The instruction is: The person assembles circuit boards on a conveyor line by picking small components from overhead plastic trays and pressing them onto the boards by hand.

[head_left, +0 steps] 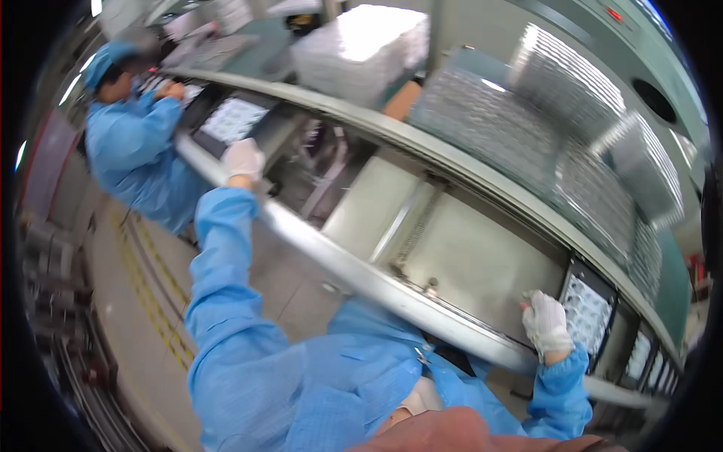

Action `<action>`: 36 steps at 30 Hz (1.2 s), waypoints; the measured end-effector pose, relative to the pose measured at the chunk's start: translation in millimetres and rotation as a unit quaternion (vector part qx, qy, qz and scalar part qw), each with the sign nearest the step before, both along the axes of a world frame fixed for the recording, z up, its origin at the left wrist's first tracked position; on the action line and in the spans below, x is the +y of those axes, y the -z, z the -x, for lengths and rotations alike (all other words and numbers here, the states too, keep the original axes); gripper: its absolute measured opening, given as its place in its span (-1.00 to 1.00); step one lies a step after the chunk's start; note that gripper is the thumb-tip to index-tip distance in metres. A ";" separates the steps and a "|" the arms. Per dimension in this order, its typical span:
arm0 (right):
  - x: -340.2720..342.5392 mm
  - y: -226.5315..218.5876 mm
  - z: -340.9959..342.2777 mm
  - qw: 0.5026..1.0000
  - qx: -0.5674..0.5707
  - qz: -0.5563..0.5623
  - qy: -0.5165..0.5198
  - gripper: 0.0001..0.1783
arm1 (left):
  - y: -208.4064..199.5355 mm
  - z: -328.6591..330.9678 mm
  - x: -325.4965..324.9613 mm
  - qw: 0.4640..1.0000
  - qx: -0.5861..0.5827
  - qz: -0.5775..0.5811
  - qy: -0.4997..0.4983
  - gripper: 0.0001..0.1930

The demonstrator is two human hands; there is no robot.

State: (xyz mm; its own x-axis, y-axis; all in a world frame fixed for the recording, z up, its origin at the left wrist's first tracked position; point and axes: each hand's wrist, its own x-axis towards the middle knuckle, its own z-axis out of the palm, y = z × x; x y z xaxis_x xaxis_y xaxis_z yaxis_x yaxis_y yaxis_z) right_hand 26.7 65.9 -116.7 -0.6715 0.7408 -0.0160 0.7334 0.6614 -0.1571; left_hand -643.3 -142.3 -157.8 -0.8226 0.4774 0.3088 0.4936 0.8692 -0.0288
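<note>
My left hand, in a white glove, reaches far out to the left along the metal conveyor line. Its fingers look bunched together beside the near corner of a black tray filled with white parts; whether they grip the tray is hidden. At the right, my right hand, gloved too, hovers over the line's near side with curled fingers. A small reddish spot shows at its fingertips, too small to name. Just right of that hand lies another black tray with rounded white parts.
Bare metal plates and an open gap with machinery lie between my hands. Stacked clear plastic trays stand on the shelf behind. A co-worker in blue works at far left. More trays sit at far right.
</note>
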 end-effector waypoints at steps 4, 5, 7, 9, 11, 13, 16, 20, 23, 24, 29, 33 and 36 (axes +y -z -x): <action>19.6 -7.5 -13.3 0.988 -0.099 0.055 0.109 -0.72 | 11.3 47.3 -27.2 1.000 0.006 -0.010 0.020 -0.66; 24.1 -8.6 -17.0 0.987 -0.093 0.066 0.116 -0.70 | 20.4 74.1 -40.5 1.000 -0.002 0.012 0.005 -0.64; 30.9 -7.9 -34.0 0.985 -0.095 0.079 0.123 -0.69 | 9.9 78.8 -31.9 1.000 0.004 -0.001 0.013 -0.66; 37.6 -11.9 -52.2 0.991 -0.035 0.069 0.107 -0.71 | 21.4 80.0 -31.9 1.000 0.007 0.018 0.013 -0.69; 48.1 -33.3 -46.7 0.990 0.079 0.013 0.113 -0.72 | 24.3 79.4 -26.8 0.998 0.013 0.050 0.027 -0.73; 78.3 -55.7 -43.0 0.979 0.143 -0.092 0.111 -0.69 | 4.5 49.3 -24.2 0.991 0.035 0.113 0.066 -0.74; 150.0 -47.9 -43.5 0.947 0.175 -0.231 0.141 -0.62 | -4.7 3.6 -11.1 0.990 0.006 0.103 0.099 -0.71; 213.4 -47.4 -64.5 0.939 0.105 -0.232 0.233 -0.62 | -30.7 -98.2 -6.8 0.989 -0.031 0.011 0.142 -0.77; 233.5 -36.0 -77.7 0.950 0.066 -0.180 0.245 -0.59 | -35.1 -145.6 -5.9 0.982 -0.062 -0.021 0.176 -0.82; 233.8 -34.4 -78.7 0.951 0.066 -0.180 0.242 -0.59 | -38.5 -160.8 -6.4 0.975 -0.082 -0.044 0.201 -0.84; 223.3 -40.4 -69.5 0.944 0.079 -0.206 0.245 -0.59 | -40.3 -219.1 -7.5 0.926 -0.129 -0.088 0.343 -0.83; 225.4 -41.4 -63.0 0.949 0.028 -0.185 0.254 -0.57 | -55.4 -265.9 -3.5 0.892 -0.237 -0.063 0.379 -0.78; 226.1 -42.5 -70.0 0.953 0.015 -0.175 0.247 -0.52 | -79.2 -306.0 16.6 0.847 -0.328 -0.009 0.418 -0.73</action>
